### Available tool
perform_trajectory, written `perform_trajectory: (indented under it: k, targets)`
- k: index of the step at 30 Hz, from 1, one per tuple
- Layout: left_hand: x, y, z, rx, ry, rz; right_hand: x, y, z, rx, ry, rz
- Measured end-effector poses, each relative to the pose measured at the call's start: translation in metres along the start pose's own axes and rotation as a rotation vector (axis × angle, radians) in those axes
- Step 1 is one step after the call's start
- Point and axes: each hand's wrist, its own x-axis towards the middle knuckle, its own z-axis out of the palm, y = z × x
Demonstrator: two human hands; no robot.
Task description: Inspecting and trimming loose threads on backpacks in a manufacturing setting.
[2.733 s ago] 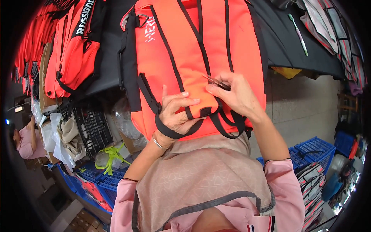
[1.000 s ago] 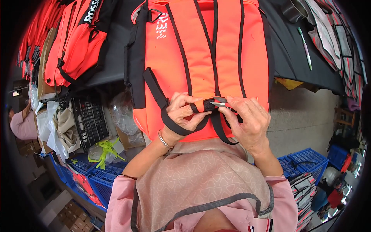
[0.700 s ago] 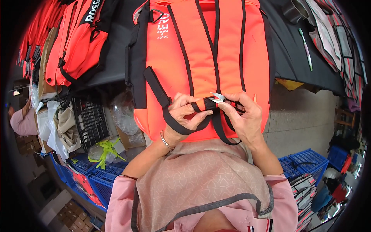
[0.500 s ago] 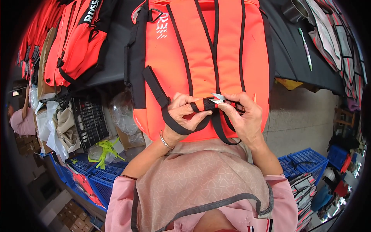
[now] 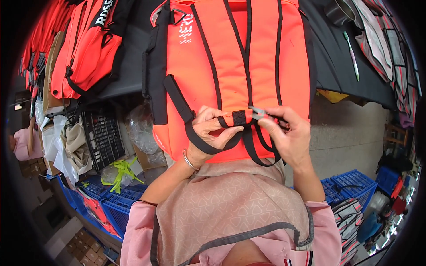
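Observation:
A bright orange backpack (image 5: 188, 71) with black sides lies before me, its two shoulder straps (image 5: 233, 40) facing up. My left hand (image 5: 207, 132) is closed on the lower end of a shoulder strap, where a black stitched patch (image 5: 239, 117) faces up. Black webbing (image 5: 205, 145) hangs in a loop past its thumb. My right hand (image 5: 290, 137) grips a small pair of thread snips (image 5: 258, 114), their metal blades just right of the patch and slightly blurred. Its fingers partly hide the handles.
Another orange backpack (image 5: 91, 57) lies on the black-covered table (image 5: 133, 57) at left. A toothbrush (image 5: 351, 55) and a metal cup (image 5: 341, 12) are at right, near grey bag pieces (image 5: 377, 40). Blue crates (image 5: 348, 186) and a black crate (image 5: 103, 139) stand below. A person in pink (image 5: 27, 142) is far left.
My right hand has drawn the snips slightly right, off the black patch, and their blades have come closer together. My left hand keeps its hold on the strap.

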Motion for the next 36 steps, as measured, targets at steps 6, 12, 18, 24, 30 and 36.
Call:
perform_trajectory:
  k: [6, 12, 18, 24, 30, 36]
  targets:
    - [0.000, 0.003, 0.000, 0.028, -0.007, 0.014, 0.003, 0.008, 0.011, -0.414, 0.065, -0.412]
    - [0.002, 0.002, -0.002, 0.045, -0.025, 0.029, 0.005, 0.010, 0.010, -0.486, 0.076, -0.530]
    - [0.002, 0.001, -0.005, 0.006, -0.061, 0.005, 0.007, 0.011, 0.006, -0.509, 0.041, -0.571]
    - [0.005, -0.003, -0.016, -0.073, -0.176, 0.001, 0.015, 0.007, 0.000, -0.551, -0.039, -0.693]
    - [0.007, -0.005, -0.018, -0.112, -0.212, -0.022, 0.019, 0.017, -0.005, -0.028, -0.201, -0.260]
    - [0.007, -0.002, -0.020, -0.208, -0.187, -0.075, 0.019, 0.011, -0.008, 0.181, -0.093, -0.087]
